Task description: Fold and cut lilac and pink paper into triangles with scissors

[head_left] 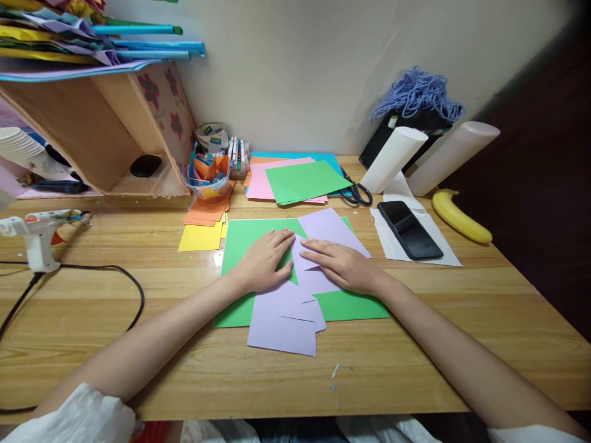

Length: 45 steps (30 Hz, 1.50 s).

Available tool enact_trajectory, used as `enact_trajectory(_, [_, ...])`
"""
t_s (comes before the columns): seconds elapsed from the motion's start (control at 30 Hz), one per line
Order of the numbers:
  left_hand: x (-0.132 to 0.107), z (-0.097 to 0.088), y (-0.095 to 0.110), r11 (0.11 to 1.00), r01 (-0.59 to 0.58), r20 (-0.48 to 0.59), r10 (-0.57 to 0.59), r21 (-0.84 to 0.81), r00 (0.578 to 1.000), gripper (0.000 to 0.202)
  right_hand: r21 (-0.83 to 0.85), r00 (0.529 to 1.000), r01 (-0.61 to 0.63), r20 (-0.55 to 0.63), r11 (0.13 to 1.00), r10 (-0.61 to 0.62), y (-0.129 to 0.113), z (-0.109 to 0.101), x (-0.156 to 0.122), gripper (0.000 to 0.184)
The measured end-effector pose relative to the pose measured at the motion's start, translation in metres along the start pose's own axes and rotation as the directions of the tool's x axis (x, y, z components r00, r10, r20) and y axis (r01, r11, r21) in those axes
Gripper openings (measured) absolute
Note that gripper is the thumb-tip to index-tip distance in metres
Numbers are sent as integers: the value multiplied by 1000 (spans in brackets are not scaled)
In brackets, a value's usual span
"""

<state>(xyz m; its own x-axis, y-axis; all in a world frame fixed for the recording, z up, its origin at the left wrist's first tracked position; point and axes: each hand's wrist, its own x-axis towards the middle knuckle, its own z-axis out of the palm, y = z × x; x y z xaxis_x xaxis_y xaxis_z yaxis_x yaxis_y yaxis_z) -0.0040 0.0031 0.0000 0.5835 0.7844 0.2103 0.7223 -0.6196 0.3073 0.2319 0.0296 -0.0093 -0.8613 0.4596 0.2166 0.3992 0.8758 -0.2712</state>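
Note:
Several pieces of lilac paper [282, 335] overlap on a larger green sheet [240, 243] at the middle of the wooden table. My left hand [268, 261] lies palm down with fingers stretched out, across the green sheet and the left edge of a lilac piece. Flat on the lilac paper, my right hand [339, 264] presses with its fingers extended toward the left fingertips. A small gap separates the two hands. One lilac piece [335, 227] fans out beyond the right fingers, while others stick out toward the table's front edge.
Left of the sheets are orange [203, 211] and yellow papers [199, 237] and a glue gun [39, 237] with its cord. Behind lie stacked coloured sheets [307, 181] and black scissors [357, 194]. A phone [410, 231], banana [462, 215] and white paper roll [394, 160] are at right.

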Motion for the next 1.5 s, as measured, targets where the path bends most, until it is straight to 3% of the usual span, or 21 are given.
enact_trajectory(0.83, [1, -2, 1, 998, 25, 45, -28, 57, 999, 50, -36, 1000, 7, 26, 999, -7, 1, 2, 1, 46])
enact_trajectory(1.17, [0, 4, 2, 995, -36, 0, 36, 91, 999, 43, -27, 1000, -7, 26, 1000, 8, -1, 0, 1, 45])
enact_trajectory(1.5, [1, -1, 5, 990, 60, 58, -68, 124, 996, 49, -18, 1000, 0, 16, 1000, 1, 0, 1, 0, 46])
